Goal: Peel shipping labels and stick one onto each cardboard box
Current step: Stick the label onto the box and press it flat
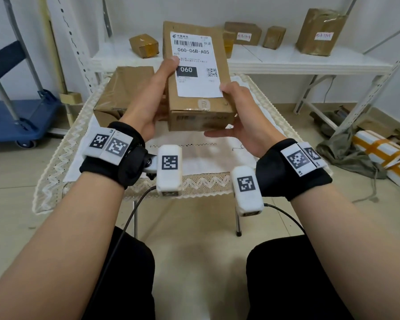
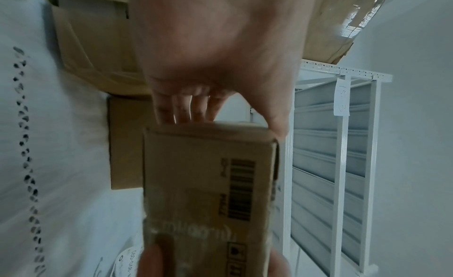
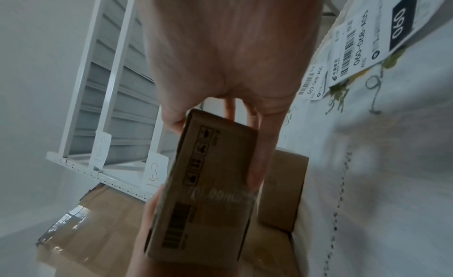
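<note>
I hold a brown cardboard box point(image 1: 201, 112) up over the table, tilted toward me. A white shipping label point(image 1: 194, 86) printed "060-06B-A05" lies flat on its top face. My left hand point(image 1: 153, 98) grips the box's left side, its thumb on the label's left edge and its fingers underneath. My right hand point(image 1: 243, 112) grips the near right corner, thumb on the label's lower right corner. The left wrist view shows the box's end point(image 2: 196, 174) clamped between thumb and fingers. In the right wrist view, spare labels point(image 3: 372, 39) lie on the tablecloth beyond the box point(image 3: 208, 184).
A larger taped box point(image 1: 125, 88) sits on the lace-covered table point(image 1: 194, 162), left of the held box. A white shelf point(image 1: 310, 63) behind carries several boxes, some labelled. A blue cart point(image 1: 21, 116) stands at left. Wrapped parcels point(image 1: 379, 148) lie on the floor at right.
</note>
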`<action>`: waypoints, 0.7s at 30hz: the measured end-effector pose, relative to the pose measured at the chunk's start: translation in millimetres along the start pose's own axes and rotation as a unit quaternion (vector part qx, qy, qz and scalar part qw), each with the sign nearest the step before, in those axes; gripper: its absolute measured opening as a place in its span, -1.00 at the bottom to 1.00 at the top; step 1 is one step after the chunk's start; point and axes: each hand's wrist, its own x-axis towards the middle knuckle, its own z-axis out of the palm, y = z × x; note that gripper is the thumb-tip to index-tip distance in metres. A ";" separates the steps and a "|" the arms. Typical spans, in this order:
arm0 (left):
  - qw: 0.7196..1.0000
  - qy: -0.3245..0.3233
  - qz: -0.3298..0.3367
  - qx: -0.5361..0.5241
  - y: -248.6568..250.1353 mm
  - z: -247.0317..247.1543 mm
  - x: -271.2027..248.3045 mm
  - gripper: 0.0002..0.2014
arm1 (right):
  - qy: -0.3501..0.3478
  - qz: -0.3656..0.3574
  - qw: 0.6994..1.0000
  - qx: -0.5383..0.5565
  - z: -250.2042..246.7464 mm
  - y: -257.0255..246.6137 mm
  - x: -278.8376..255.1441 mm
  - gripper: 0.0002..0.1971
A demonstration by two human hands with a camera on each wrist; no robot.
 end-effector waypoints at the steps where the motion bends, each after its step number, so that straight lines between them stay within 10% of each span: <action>1: 1.000 0.007 0.004 0.013 0.1 1.6 -0.1 -0.63 | 0.014 -0.004 1.000 0.016 -1.7 -0.6 1.5 -0.53; 21: 0.995 0.056 -0.021 0.083 -13.7 16.6 13.0 -0.61 | 0.188 -0.009 0.970 0.151 -44.3 11.1 49.4 -0.47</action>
